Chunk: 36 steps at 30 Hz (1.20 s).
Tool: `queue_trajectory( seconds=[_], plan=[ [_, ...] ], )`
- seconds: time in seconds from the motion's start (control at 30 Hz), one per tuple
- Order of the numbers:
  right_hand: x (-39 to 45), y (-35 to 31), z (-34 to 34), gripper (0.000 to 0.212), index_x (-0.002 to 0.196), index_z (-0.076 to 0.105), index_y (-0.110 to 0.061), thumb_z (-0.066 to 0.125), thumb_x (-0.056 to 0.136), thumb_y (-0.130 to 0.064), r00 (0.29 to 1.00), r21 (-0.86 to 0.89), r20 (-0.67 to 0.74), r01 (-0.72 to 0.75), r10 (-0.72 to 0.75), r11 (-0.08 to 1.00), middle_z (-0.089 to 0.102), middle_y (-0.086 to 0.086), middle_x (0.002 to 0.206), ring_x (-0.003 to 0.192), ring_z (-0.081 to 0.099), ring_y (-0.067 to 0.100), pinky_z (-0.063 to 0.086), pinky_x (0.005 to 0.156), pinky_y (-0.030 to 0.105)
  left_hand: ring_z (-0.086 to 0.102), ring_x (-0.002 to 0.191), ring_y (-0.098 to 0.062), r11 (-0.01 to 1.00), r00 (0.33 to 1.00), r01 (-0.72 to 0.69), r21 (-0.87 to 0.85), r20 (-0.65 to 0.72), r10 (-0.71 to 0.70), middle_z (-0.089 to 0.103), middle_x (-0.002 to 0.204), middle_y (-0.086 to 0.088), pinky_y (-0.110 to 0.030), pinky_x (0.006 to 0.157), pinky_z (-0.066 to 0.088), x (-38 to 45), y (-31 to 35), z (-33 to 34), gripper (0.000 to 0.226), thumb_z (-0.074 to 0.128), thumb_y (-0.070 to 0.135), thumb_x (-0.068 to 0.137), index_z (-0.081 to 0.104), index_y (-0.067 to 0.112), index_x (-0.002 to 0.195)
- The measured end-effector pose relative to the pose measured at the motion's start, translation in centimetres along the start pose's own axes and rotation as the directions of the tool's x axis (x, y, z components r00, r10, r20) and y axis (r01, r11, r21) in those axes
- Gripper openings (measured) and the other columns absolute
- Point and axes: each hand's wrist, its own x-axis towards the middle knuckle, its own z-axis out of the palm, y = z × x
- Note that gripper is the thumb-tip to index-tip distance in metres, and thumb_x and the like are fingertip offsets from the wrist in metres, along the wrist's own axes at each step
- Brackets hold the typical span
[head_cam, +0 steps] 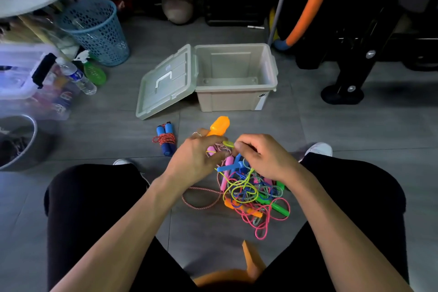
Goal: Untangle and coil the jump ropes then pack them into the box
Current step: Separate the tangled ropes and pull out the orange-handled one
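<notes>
A tangle of jump ropes [251,193] in pink, yellow, green, blue and twisted cord lies on the floor between my knees. My left hand [196,161] grips an orange handle [219,127] together with a pink handle and twisted red-white cord. My right hand [260,156] pinches a yellow-green rope end just above the pile. A coiled rope with blue handles [166,138] lies on the floor left of my hands. The open beige box [237,99] stands beyond, nothing visible inside, its lid [166,83] hinged down to the left.
A blue mesh basket [97,31], a water bottle [78,77] and a green spray bottle [94,72] stand at the left near a clear storage bin [21,71]. Black equipment legs [343,92] are at the right. A grey bowl [16,142] sits at the far left.
</notes>
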Motion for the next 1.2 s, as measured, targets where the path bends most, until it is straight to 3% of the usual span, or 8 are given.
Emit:
queue_trajectory(
  seconds=[0.13, 0.4, 0.67, 0.8, 0.87, 0.97, 1.07, 1.2],
  plan=[
    [-0.2, -0.1, -0.2, 0.026, 0.082, 0.065, -0.016, 0.048, 0.101, -0.021, 0.998, -0.022, 0.042, -0.047, 0.048, 0.999, 0.053, -0.029, 0.052, 0.051, 0.049, -0.001, 0.032, 0.049, 0.016, 0.053, 0.075, -0.016, 0.998, 0.998, 0.012, 0.064, -0.066, -0.007, 0.059, 0.105, 0.003, -0.029, 0.070, 0.048, 0.2, -0.1, -0.2, 0.037, 0.060, 0.044, 0.082, 0.068, 0.033, 0.117],
    [-0.2, -0.1, -0.2, 0.027, 0.078, 0.065, -0.018, 0.051, 0.097, -0.031, 0.993, -0.043, 0.050, -0.101, 0.103, 0.994, 0.054, -0.009, 0.054, 0.051, 0.043, 0.005, 0.034, 0.051, 0.026, 0.063, 0.076, -0.032, 0.952, 0.992, 0.042, 0.302, -0.122, -0.005, 0.061, 0.107, 0.000, -0.036, 0.057, 0.051, 0.0, 0.4, -0.3, 0.023, 0.051, 0.043, 0.091, 0.071, 0.030, 0.094],
    [-0.4, 2.5, -0.5, 0.028, 0.069, 0.055, -0.010, 0.051, 0.089, -0.029, 0.966, -0.290, 0.052, -0.230, 0.255, 0.929, 0.057, 0.006, 0.061, 0.058, 0.051, 0.025, 0.046, 0.057, 0.040, 0.058, 0.090, -0.039, 0.802, 0.826, 0.540, 0.254, -0.342, -0.448, 0.055, 0.109, -0.010, -0.036, 0.070, 0.040, 1.3, -2.7, -3.3, 0.017, 0.058, 0.028, 0.091, 0.071, 0.019, 0.098],
    [-0.5, 1.6, -1.0, 0.021, 0.077, 0.062, -0.016, 0.051, 0.094, -0.020, 0.979, -0.184, -0.203, -0.021, -0.017, 0.983, 0.056, -0.005, 0.059, 0.057, 0.054, 0.011, 0.046, 0.057, 0.029, 0.059, 0.091, -0.038, 0.719, 0.763, 0.645, 0.260, -0.270, -0.587, 0.058, 0.101, -0.011, -0.038, 0.073, 0.045, 1.4, -3.6, -2.2, 0.018, 0.052, 0.025, 0.091, 0.064, 0.013, 0.098],
    [-0.5, 0.3, -1.4, 0.021, 0.082, 0.065, -0.010, 0.051, 0.094, -0.019, 0.948, -0.065, -0.292, 0.110, -0.125, 0.992, 0.053, -0.005, 0.055, 0.051, 0.050, 0.009, 0.036, 0.049, 0.015, 0.060, 0.090, -0.037, 0.740, 0.796, 0.597, 0.310, -0.112, -0.595, 0.061, 0.099, -0.012, -0.037, 0.076, 0.049, 1.3, -3.1, -1.4, 0.017, 0.050, 0.019, 0.090, 0.063, 0.014, 0.100],
    [-0.4, 0.2, -1.4, 0.023, 0.084, 0.066, -0.010, 0.051, 0.096, -0.021, 0.968, -0.071, -0.211, 0.122, -0.134, 0.990, 0.053, -0.006, 0.053, 0.052, 0.051, 0.016, 0.037, 0.050, 0.022, 0.055, 0.085, -0.025, 0.861, 0.869, 0.469, 0.198, 0.072, -0.490, 0.062, 0.097, -0.005, -0.028, 0.074, 0.045, 1.0, -2.3, -1.4, 0.027, 0.068, 0.028, 0.082, 0.070, 0.027, 0.109],
    [0.0, 0.7, -0.8, 0.022, 0.081, 0.062, -0.007, 0.052, 0.098, -0.016, 0.988, -0.098, -0.104, 0.108, -0.118, 0.989, 0.054, -0.012, 0.052, 0.053, 0.049, 0.013, 0.036, 0.052, 0.024, 0.054, 0.093, -0.021, 0.968, 0.970, 0.227, 0.106, 0.063, -0.234, 0.059, 0.102, -0.001, -0.024, 0.076, 0.038, 0.7, -1.0, -1.5, 0.046, 0.079, 0.038, 0.074, 0.068, 0.027, 0.118],
    [0.5, 0.8, -0.3, 0.023, 0.076, 0.060, -0.013, 0.054, 0.097, -0.017, 0.994, -0.164, -0.010, 0.102, -0.105, 0.981, 0.043, -0.012, 0.048, 0.053, 0.041, 0.008, 0.029, 0.052, 0.025, 0.059, 0.091, -0.023, 0.988, 0.995, 0.067, 0.137, -0.077, -0.056, 0.059, 0.114, -0.003, -0.033, 0.077, 0.050, 0.2, 0.7, -1.3, 0.046, 0.077, 0.042, 0.075, 0.066, 0.033, 0.119]
  ],
)
